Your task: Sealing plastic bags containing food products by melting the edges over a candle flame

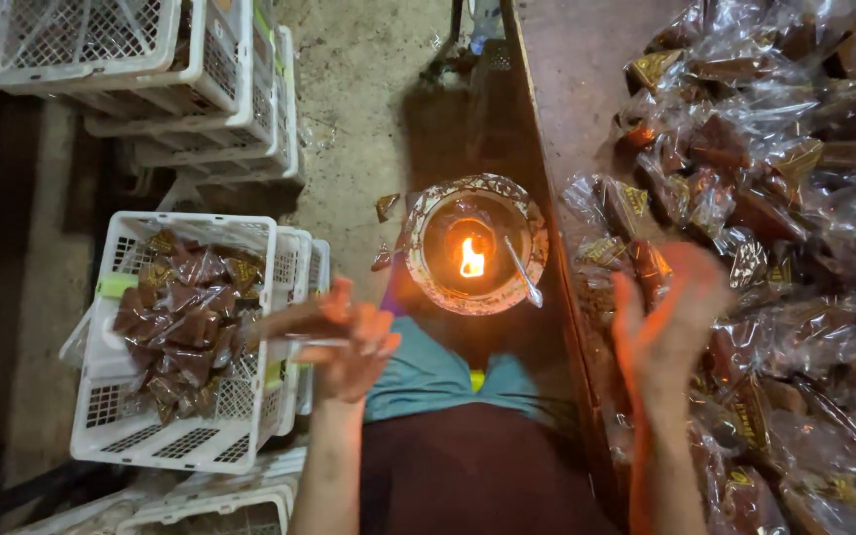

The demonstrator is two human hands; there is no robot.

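Holding brown crinkly cellophane packet [284,322] in my left hand [354,347], fingers curled round it, above white lattice plastic crate [101,436]. My right hand [666,317] spread flat, empty, over glossy wrapped heap [785,198]. Round tin lamp [475,243] between.

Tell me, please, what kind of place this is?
Probably a small hand-packing workshop for sweets. A table holds a heap of packets, a white crate on the floor holds more, and a lamp burns between them.

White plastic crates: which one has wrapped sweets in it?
The white lattice crate beside the left hand, filled with brown clear-wrapped packets. The stacked crates farther away show none.
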